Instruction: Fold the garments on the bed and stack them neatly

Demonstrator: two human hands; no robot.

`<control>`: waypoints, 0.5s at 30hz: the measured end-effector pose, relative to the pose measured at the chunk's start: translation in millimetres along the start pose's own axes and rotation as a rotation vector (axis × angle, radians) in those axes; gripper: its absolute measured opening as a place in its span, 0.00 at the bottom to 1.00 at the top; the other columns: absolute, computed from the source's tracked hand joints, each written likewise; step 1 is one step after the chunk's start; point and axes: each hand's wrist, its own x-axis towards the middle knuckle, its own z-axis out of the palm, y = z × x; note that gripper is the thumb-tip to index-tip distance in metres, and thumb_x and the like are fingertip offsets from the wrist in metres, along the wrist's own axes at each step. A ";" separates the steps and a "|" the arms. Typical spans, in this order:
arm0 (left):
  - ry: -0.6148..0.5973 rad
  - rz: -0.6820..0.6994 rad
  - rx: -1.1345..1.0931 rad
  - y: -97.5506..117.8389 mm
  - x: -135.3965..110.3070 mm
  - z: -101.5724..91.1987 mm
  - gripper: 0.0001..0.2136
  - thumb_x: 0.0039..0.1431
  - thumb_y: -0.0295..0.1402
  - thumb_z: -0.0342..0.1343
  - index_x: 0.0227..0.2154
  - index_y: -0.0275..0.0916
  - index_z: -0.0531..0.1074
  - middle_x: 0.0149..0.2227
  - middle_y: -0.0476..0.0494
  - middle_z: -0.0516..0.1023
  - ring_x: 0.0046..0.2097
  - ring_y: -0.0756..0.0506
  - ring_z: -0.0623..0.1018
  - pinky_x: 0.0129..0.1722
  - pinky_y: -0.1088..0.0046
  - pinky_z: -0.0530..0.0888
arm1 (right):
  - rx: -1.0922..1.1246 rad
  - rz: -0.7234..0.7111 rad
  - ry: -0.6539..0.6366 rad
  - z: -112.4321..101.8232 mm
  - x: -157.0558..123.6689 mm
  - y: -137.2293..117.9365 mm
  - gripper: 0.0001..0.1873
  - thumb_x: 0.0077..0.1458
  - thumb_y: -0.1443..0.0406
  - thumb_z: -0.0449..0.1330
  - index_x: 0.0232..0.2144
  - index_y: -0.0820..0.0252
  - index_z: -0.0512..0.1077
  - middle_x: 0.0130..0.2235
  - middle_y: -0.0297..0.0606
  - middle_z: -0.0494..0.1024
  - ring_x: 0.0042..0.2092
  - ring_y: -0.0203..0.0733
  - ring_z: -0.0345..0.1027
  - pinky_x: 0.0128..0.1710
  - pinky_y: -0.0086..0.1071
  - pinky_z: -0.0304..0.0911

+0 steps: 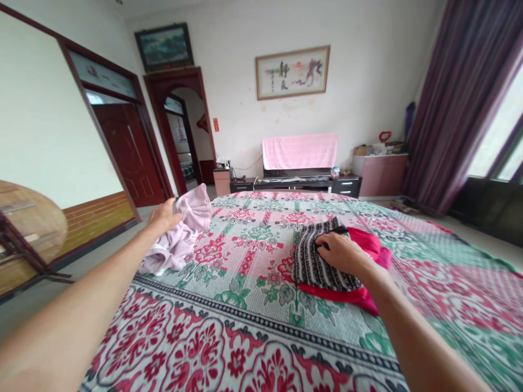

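Observation:
My left hand (164, 216) is closed on a pale pink garment (175, 247) at the left of the bed. Part of that cloth is lifted beside the fingers, while the rest lies crumpled on the patterned cover. On the right, my right hand (341, 251) rests on a folded black-and-white striped garment (310, 256). Its fingers are curled against the fabric near the dark top edge; whether they pinch it is hard to see. Under the striped piece lies folded red clothing (368, 239), showing at its far, right and near sides.
A floral bedcover (253, 337) spreads across the whole foreground. Beyond it stand a low TV cabinet (347, 186) and a screen draped with a pink cloth (300, 151). At far left leans a round wooden tabletop (36, 223). A purple curtain (453, 98) hangs at right.

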 end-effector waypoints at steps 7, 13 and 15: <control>-0.347 0.129 0.188 -35.9 -40.2 36.3 0.27 0.43 0.40 0.60 0.47 0.32 0.74 0.51 0.29 0.75 0.55 0.31 0.72 0.53 0.61 0.69 | 0.023 -0.018 0.002 2.1 2.4 4.7 0.12 0.52 0.67 0.54 0.33 0.55 0.78 0.35 0.39 0.79 0.38 0.42 0.71 0.37 0.30 0.59; -0.442 0.125 0.144 -68.3 -56.3 41.1 0.34 0.29 0.32 0.63 0.48 0.38 0.73 0.51 0.34 0.76 0.55 0.29 0.72 0.52 0.64 0.70 | 0.023 -0.045 0.009 0.7 5.8 20.7 0.15 0.49 0.70 0.53 0.34 0.54 0.78 0.36 0.37 0.80 0.38 0.41 0.72 0.36 0.29 0.60; -0.462 0.131 0.103 -83.0 -51.8 44.5 0.35 0.24 0.33 0.66 0.46 0.41 0.74 0.51 0.35 0.76 0.56 0.28 0.70 0.54 0.62 0.68 | 0.017 0.023 0.041 -1.5 4.9 25.7 0.16 0.47 0.70 0.55 0.37 0.55 0.78 0.37 0.38 0.80 0.38 0.42 0.72 0.36 0.29 0.60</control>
